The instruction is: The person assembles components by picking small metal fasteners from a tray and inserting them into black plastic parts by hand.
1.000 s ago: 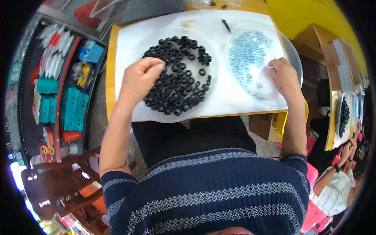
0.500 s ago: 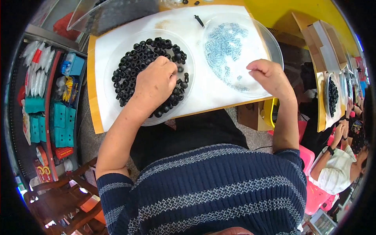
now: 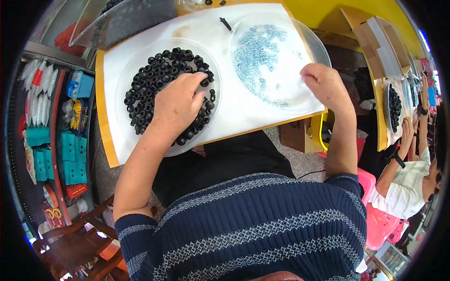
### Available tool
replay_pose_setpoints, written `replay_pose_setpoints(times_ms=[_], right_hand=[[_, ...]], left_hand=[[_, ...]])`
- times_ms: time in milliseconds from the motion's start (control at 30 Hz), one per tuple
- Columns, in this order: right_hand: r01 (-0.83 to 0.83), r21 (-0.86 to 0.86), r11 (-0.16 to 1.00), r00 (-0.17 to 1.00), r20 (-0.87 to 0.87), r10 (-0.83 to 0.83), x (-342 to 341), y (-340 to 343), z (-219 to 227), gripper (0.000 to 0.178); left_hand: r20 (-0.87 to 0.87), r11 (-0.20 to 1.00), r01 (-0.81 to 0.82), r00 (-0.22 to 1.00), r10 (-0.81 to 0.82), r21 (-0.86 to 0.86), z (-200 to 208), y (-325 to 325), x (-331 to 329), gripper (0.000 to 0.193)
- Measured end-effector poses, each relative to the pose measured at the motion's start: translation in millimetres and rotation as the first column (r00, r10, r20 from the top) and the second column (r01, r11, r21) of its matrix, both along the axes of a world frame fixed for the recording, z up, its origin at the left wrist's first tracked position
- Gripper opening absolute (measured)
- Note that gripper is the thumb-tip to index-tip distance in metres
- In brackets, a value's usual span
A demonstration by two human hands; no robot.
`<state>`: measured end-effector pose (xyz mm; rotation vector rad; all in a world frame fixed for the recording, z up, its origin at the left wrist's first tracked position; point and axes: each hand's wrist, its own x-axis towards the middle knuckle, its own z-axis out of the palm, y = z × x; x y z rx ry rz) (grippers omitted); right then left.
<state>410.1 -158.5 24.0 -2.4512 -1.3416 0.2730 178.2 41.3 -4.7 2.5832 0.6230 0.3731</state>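
Note:
My left hand (image 3: 178, 100) is over a clear round tray (image 3: 121, 70) filled with small black ring-like parts (image 3: 149, 88). Its thumb and forefinger are spread, the fingertip close to black parts at the tray's right side; the other fingers are hidden. Above the right rim of a second clear tray (image 3: 293, 89), my right hand (image 3: 328, 86) is closed, fingertips pressed together. What it holds, if anything, cannot be made out. Many tiny clear-bluish pieces (image 3: 258, 56) lie scattered in that second tray.
A small black tool (image 3: 225, 23) lies between the trays on the white-covered table (image 3: 197, 28). A clear bin (image 3: 136, 23) stands at the back left. Shelves with teal boxes (image 3: 75, 157) are at left. Far right, another person (image 3: 398, 187) works beside a tray of black parts (image 3: 394, 107).
My left thumb and forefinger have parted from a closed pinch. My right hand has shifted right, toward the second tray's outer rim. The whole view has moved slightly.

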Motion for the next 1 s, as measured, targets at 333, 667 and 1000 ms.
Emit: replay_pose_setpoints(times_ms=[333,667,1000], right_hand=[[-0.034,-0.19,0.981,0.985,0.161,0.065,-26.1,7.0,-13.8,0.013],[-0.035,-0.278,0.96,0.979,0.185,0.09,-29.8,10.9,-7.6,0.011],[-0.06,-0.113,0.992,0.99,0.119,0.074,-14.0,8.6,-0.8,0.009]], left_hand=[[0.084,0.977,-0.006,0.996,0.024,-0.213,1.9,5.6,-4.6,0.023],[0.274,-0.102,0.353,0.85,0.45,-0.93,7.4,20.8,-52.7,0.02],[0.279,-0.083,0.355,0.84,0.465,-0.931,2.5,19.7,-55.7,0.023]])
